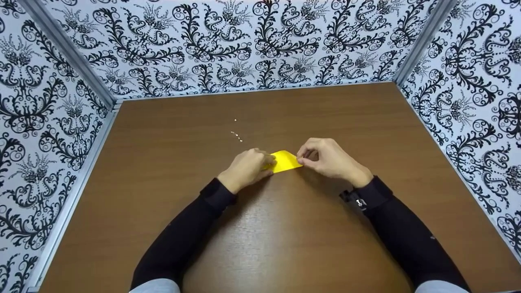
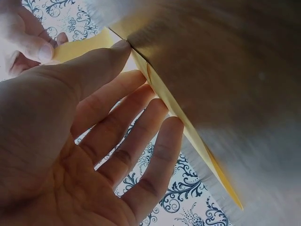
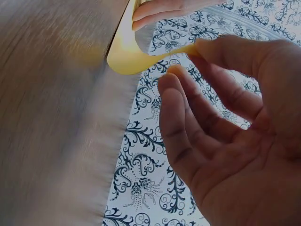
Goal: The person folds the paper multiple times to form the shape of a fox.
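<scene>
A small sheet of yellow paper (image 1: 287,160) lies near the middle of the table, between both hands. My left hand (image 1: 246,169) presses the paper's left part against the table; the left wrist view has its fingertips and thumb tip on the thin strip of paper (image 2: 188,127), fingers fairly straight. The thumb and forefinger of my right hand (image 1: 331,160) pinch the right end. In the right wrist view that end of the paper (image 3: 129,61) curves up off the table, and the other right fingers are bent without touching it. The left hand covers the paper's far left side.
The brown wooden table (image 1: 244,252) spreads around both hands. Patterned black-and-white walls (image 1: 276,44) with grey metal posts stand at the back and sides. Several tiny pale specks (image 1: 236,135) show on the table beyond the left hand.
</scene>
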### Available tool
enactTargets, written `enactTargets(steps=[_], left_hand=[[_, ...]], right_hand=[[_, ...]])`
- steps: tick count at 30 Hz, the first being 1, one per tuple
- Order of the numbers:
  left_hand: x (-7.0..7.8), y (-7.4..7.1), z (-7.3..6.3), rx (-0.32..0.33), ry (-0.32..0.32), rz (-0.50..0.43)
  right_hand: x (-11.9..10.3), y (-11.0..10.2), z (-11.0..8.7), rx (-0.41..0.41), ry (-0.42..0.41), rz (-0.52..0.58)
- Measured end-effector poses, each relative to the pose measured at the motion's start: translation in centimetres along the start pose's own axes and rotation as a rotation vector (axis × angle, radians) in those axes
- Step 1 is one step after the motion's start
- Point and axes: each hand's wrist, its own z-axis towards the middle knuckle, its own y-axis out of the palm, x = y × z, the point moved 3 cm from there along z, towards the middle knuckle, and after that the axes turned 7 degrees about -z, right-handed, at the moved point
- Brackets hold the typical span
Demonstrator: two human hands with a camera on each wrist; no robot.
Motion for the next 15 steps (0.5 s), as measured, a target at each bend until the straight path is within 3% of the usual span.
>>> enactTargets(steps=[15], left_hand=[[-0.1,0.0,-0.1,-0.007,0.016,0.000]], right_hand=[[-0.4,1.2,0.0,-0.093,-0.119,-0.036]])
